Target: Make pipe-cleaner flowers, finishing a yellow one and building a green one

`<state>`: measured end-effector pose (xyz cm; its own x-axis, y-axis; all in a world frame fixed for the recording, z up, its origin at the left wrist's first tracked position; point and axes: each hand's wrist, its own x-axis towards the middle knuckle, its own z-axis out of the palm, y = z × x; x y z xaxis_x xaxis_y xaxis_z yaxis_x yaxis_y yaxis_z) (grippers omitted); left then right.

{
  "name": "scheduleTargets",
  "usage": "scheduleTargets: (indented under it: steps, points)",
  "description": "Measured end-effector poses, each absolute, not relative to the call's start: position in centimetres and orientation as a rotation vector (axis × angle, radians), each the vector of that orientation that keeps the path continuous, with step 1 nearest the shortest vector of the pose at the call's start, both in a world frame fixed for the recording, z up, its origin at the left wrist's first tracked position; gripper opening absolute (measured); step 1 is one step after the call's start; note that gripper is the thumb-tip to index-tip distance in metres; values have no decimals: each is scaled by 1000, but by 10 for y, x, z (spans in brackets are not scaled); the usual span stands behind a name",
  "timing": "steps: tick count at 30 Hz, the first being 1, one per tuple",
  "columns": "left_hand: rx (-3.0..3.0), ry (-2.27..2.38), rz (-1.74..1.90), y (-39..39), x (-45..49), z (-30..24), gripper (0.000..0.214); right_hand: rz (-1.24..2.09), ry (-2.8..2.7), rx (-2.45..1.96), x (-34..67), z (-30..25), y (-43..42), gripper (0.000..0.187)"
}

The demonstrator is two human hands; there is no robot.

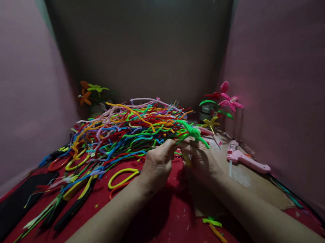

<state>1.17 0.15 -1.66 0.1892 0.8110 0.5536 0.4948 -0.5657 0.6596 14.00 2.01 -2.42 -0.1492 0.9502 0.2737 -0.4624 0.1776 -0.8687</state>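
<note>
My left hand (157, 165) and my right hand (200, 159) meet over a red cloth (163, 224), both closed on a green pipe-cleaner flower (194, 133). The left pinches it from the left side with thumb and fingers. The right grips it from below, where a yellow piece shows between the fingers. Just beyond the hands lies a big heap of pipe cleaners (124, 133) in many colours.
A pink glue gun (243, 157) lies on brown cardboard (254, 182) to the right. Finished flowers stand at the back: pink and red ones (227, 99), orange and green ones (90, 92). Yellow loops (122, 177) and dark strips (71, 209) lie left; scraps (214, 226) lie near me.
</note>
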Motion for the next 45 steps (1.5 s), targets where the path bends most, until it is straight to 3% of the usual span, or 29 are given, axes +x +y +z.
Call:
scheduleTargets:
  steps: [9, 12, 16, 19, 24, 34, 41, 45]
  points:
    - [1089, 617, 820, 3, 3, 2, 12, 1534, -1014, -514, 143, -21, 18, 10]
    - [1179, 679, 840, 3, 3, 1, 11, 1540, -991, -497, 142, -24, 21, 12]
    - [1824, 1074, 1195, 1, 8, -7, 8, 1516, -921, -486, 140, -28, 25, 10]
    - [2210, 1163, 1297, 0, 9, -12, 18, 1521, -955, -502, 140, -26, 23, 8]
    - [1811, 1203, 1216, -1, 10, -4, 14, 1605, -1087, -452, 142, -16, 16, 11]
    - [1197, 691, 903, 5, -2, 7, 13, 1698, -1040, -475, 147, -27, 29, 16]
    - [1216, 607, 831, 5, 1, 1, 19, 1755, -1054, -419, 149, -29, 29, 18]
    - [1606, 955, 980, 4, 6, 2, 20, 1653, -1005, -447, 146, -28, 29, 13]
